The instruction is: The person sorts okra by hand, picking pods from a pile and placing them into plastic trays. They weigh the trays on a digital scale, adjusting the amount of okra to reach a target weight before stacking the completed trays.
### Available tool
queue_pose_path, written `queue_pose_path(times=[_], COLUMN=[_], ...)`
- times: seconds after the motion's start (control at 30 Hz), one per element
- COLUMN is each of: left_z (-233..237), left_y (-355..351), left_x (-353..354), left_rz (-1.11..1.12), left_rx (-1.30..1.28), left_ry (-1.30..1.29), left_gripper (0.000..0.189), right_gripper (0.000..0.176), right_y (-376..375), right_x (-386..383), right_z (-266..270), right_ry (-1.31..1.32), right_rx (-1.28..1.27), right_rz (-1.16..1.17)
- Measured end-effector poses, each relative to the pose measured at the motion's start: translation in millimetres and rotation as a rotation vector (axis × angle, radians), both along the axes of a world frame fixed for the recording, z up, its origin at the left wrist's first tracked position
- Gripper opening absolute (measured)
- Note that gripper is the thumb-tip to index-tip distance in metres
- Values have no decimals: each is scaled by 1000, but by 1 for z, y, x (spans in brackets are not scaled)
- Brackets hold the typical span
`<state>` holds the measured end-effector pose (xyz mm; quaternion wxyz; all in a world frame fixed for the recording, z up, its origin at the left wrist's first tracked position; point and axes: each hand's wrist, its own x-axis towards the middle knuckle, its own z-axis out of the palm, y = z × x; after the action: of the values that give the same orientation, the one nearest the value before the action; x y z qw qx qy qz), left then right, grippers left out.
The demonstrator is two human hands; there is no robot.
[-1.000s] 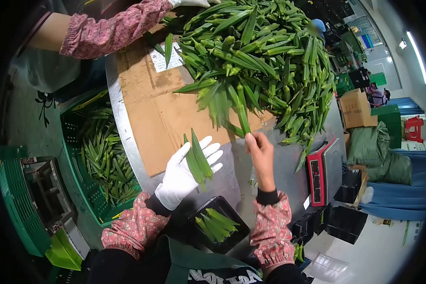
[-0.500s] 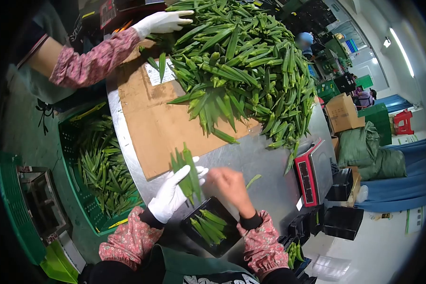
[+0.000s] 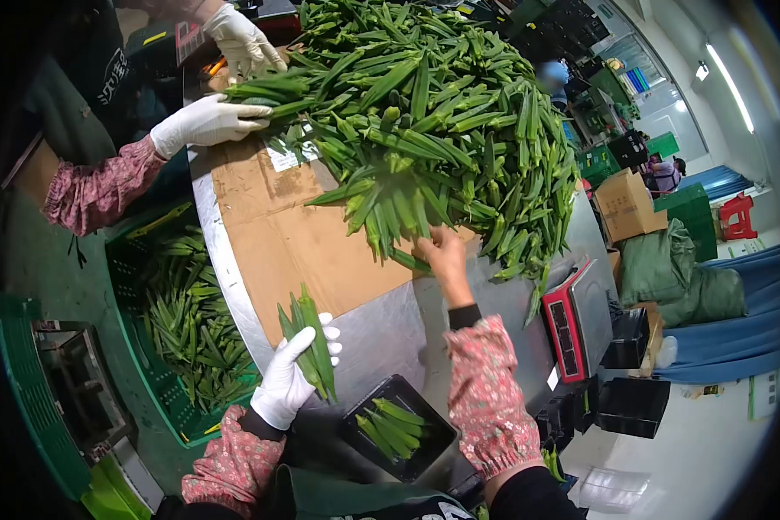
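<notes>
My left hand (image 3: 288, 381), in a white glove, is closed around several green okra pods (image 3: 310, 347) that stick up past the fingers. Bare, my right hand (image 3: 443, 260) is at the near edge of a big okra heap (image 3: 459, 130), its fingers closed on the end of a pod (image 3: 407, 261); the fingertips are partly hidden. Below my hands is a black tray (image 3: 438, 452) with several okra pods (image 3: 392, 426) lying side by side in it.
A co-worker's gloved hands (image 3: 204, 124) handle okra at the upper left. Cardboard (image 3: 277, 234) covers part of the metal table (image 3: 390, 321). A red scale (image 3: 565, 334) stands at the right. Left of the table, a green crate (image 3: 160, 390) holds more okra.
My right hand has moved up and away from the left hand to the heap's edge. My left hand has shifted slightly down and left with its pods. The co-worker's second hand has come into view.
</notes>
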<state>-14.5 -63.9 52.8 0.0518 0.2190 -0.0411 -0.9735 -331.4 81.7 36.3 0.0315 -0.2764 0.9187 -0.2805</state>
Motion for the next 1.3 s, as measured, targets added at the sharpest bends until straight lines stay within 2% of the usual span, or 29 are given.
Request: queue_pose_path(times=[0.1,0.2,0.3,0.47,0.57,0.7,0.8,0.9,0.93,0.97,1.03,1.07,1.1,1.17,1.2,1.23,1.3], left_z=[3,9,26,62,35,48,36,39,48,53,62,57,62,57,60,64,66], left_y=[-3,-1,10,33,46,51,55,79,86,95,119,132,140,149,148,150,155], left_x=[-5,-11,-19,-28,-22,-12,-3,6,10,13,25,32,38,47,53,56,59], left_rz=[-34,-95,-145,-155,-190,-190,-283,-202,-253,-252,-235,-258,-246,-382,-477,-490,-629], left_rx=[-8,-11,-54,63,173,214,210,274,288,241,129,95,99,188,131,169,38], left_ry=[8,50,97,120,102,101,313,128,134,169,31,-6,-61,-104,-30,-101,-158], left_gripper=[40,46,48,46,41,35,40,42,42,42,43,44,40,37,44,40,40], right_gripper=[31,35,43,50,50,52,53,57,72,77,87,99,99,96,94,93,90], right_y=[26,41,56,66,67,78,88,100,101,99,98,102,105,119,128,137,147], right_x=[45,94,128,172,191,203,211,217,220,227,246,251,258,263,263,262,263], right_z=[64,105,118,124,127,123,115,104,112,116,121,120,123,125,124,121,120], right_ry=[-1011,-1189,-1342,-1417,-1435,-1493,-1214,-578,-667,-653,-622,-591,-587,-814,-827,-843,-787], right_rx=[-482,-687,-797,-908,-902,-921,-574,-206,-76,-91,-124,-27,-14,-54,-52,-48,1], right_rz=[-158,-40,18,26,78,137,83,349,303,308,311,330,354,325,322,318,356])
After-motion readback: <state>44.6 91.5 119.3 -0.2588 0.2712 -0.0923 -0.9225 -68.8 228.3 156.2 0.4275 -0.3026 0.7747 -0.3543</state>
